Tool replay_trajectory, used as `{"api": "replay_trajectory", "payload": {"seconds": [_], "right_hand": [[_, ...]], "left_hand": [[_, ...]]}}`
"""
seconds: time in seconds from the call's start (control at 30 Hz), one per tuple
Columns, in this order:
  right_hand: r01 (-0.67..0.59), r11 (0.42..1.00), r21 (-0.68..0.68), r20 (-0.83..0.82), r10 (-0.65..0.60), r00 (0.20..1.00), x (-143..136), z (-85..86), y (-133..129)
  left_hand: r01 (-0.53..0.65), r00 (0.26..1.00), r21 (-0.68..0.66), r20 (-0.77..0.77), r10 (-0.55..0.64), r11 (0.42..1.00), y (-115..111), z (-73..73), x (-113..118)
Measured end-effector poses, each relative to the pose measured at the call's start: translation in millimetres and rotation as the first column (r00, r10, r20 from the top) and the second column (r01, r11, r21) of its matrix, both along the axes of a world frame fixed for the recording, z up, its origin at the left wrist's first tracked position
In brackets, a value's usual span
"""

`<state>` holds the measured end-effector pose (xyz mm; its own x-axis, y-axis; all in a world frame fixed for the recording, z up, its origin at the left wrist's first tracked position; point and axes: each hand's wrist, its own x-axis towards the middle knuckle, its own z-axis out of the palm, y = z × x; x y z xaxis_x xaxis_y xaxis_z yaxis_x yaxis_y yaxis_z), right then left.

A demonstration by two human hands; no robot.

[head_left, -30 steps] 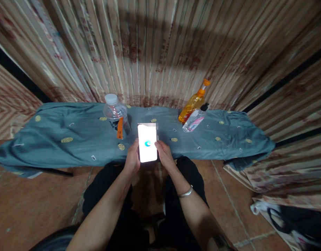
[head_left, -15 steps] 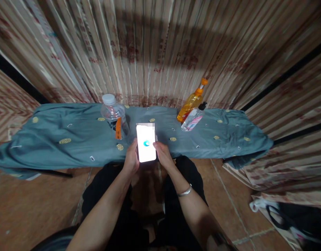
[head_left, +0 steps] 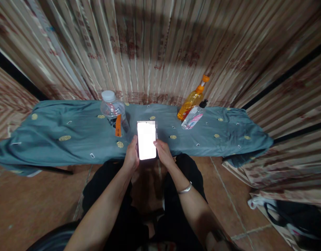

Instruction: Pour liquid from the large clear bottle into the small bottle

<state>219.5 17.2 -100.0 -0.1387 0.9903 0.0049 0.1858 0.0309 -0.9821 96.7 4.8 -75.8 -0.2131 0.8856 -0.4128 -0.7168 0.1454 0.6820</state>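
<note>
Between my two hands is a smartphone (head_left: 146, 141), upright in portrait, its screen glowing blank white. My left hand (head_left: 131, 155) grips its left edge, thumb along the side and the other fingers hidden behind. On the right edge, my right hand (head_left: 163, 152) is closed on the phone too, with its thumb at the screen's border. The phone is held above the front edge of a cloth-covered table (head_left: 79, 146). Left of it stands a large clear plastic bottle (head_left: 114, 109) with a white cap and an orange label strip.
Toward the back right stand an orange pump bottle (head_left: 190, 104) and a clear pump bottle (head_left: 193, 118) with a black top. A pleated patterned curtain (head_left: 150, 45) hangs behind the table. Black poles flank it. A dark bag (head_left: 296, 218) lies on the floor at right.
The phone screen has gone from a blue-green swirl logo on white to plain white. Both hands keep their hold; the view has shifted slightly.
</note>
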Motion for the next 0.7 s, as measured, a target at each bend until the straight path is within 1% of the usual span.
{"api": "replay_trajectory", "payload": {"seconds": [0.13,0.4,0.6,0.7], "right_hand": [[0.002,1.0,0.001,-0.005,-0.002,1.0,0,-0.5,0],[-0.011,1.0,0.006,-0.009,0.011,1.0,1,0.2,1],[-0.017,1.0,0.012,-0.006,0.017,1.0,2,-5.1,3],[-0.044,0.999,0.001,-0.009,0.044,0.999,2,-9.3,4]], "left_hand": [[-0.006,1.0,-0.014,0.005,0.006,1.0,1,0.3,0],[0.017,1.0,0.011,0.022,-0.017,1.0,4,-6.5,-2],[0.028,0.999,0.024,0.03,-0.028,0.999,5,-8.1,-3],[0.038,0.999,0.025,0.033,-0.039,0.999,4,-6.9,-3]]}}
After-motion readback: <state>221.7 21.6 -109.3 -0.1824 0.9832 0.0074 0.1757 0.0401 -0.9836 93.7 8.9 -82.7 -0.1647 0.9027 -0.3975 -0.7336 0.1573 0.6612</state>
